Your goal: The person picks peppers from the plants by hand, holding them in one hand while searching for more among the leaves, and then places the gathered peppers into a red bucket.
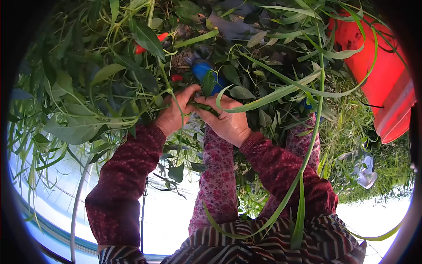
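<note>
My right hand [229,121] is closed around a dark green pepper [205,107], part of which shows between the thumb and fingers. Right against it, my left hand [175,112] is pinched closed at the pepper's left end; what lies between its fingertips is hidden. Leafy pepper plants [132,83] surround both hands, and a stem passes in front of the left one. Just above the hands hangs a red pepper [176,78]. Higher up are two more red ones, an upper pepper [162,37] and a lower pepper [140,49], partly behind a leaf.
A red bucket [373,75] lies tilted at the upper right. Long grass blades [322,79] cross in front of the right arm. A blue shoe [203,71] shows beyond the hands. Some clear plastic [365,173] lies in the grass at right.
</note>
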### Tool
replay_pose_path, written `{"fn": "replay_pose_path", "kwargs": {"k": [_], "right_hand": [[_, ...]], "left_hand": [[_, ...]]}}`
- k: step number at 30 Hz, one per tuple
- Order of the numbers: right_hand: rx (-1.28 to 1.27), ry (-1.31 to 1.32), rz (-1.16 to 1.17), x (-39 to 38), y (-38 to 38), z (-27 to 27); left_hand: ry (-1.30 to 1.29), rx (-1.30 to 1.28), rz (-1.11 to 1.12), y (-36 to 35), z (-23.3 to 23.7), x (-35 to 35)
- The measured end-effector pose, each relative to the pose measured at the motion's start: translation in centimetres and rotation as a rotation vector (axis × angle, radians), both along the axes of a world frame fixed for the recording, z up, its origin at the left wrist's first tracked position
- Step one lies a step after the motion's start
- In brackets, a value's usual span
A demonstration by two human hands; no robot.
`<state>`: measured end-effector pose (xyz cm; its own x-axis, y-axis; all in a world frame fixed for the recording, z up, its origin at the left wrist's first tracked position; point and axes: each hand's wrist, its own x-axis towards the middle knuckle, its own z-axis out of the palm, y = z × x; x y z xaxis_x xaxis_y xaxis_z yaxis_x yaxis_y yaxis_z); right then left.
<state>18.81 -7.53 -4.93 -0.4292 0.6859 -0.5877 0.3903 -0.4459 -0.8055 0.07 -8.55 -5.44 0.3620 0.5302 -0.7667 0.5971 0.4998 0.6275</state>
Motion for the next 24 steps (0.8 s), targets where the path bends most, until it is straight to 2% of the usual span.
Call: {"fn": "replay_pose_path", "kwargs": {"k": [1, 3, 4, 5, 6, 7, 9, 10, 11, 13, 14, 17, 19, 22, 24], "right_hand": [[0.003, 0.001, -0.001, 0.1, 0.2, 0.1], [0.073, -0.100, 0.155, 0.4, 0.9, 0.6], [0.071, -0.101, 0.154, 0.4, 1.3, 1.1], [0.156, 0.015, 0.067, 0.4, 1.8, 1.6], [0.238, 0.135, -0.018, 0.5, 2.3, 1.9], [0.238, 0.134, -0.014, 0.8, 2.4, 1.7], [-0.388, 0.284, -0.159, 1.4, 2.2, 1.6], [-0.392, 0.281, -0.161, 1.7, 2.3, 1.6], [-0.593, 0.338, -0.233, 2.0, 2.8, 1.5], [-1.003, 0.445, -0.382, 2.8, 3.2, 1.2], [-1.110, 0.385, -0.389, 2.9, 3.2, 0.9], [-1.024, 0.404, -0.473, 3.2, 1.6, -1.5], [-1.019, 0.430, -0.544, 2.9, 1.9, -1.5], [-1.153, 0.384, -0.533, 2.8, 2.1, -1.2], [-1.339, 0.445, -0.532, 2.0, 1.9, -1.1]], "left_hand": [[0.062, 0.065, -0.079, 0.1, -0.1, 0.0], [0.091, 0.060, -0.073, 0.1, -0.3, 0.3], [0.118, 0.051, -0.067, 0.3, -0.3, 0.5], [0.118, 0.051, -0.068, 0.1, -0.5, 0.3], [0.038, -0.120, 0.157, -0.6, -0.8, -0.2], [-0.050, -0.287, 0.383, -1.6, -1.5, -0.7], [-0.023, -0.329, 0.417, -1.8, -2.1, -0.9], [0.033, -0.391, 0.449, -0.3, -1.1, -0.7], [0.091, -0.446, 0.481, 1.3, -0.3, -0.6], [0.029, -0.413, 0.566, 1.4, 0.3, -1.3], [-0.014, -0.430, 0.589, 0.8, 0.1, -2.4], [-0.057, -0.514, 0.676, 2.1, 1.4, -3.1], [0.069, -0.513, 0.510, 3.4, 2.8, -2.6], [-0.026, -0.558, 0.517, 1.9, 2.8, -3.8], [-0.056, -0.610, 0.490, 1.7, 2.5, -3.7]]}}
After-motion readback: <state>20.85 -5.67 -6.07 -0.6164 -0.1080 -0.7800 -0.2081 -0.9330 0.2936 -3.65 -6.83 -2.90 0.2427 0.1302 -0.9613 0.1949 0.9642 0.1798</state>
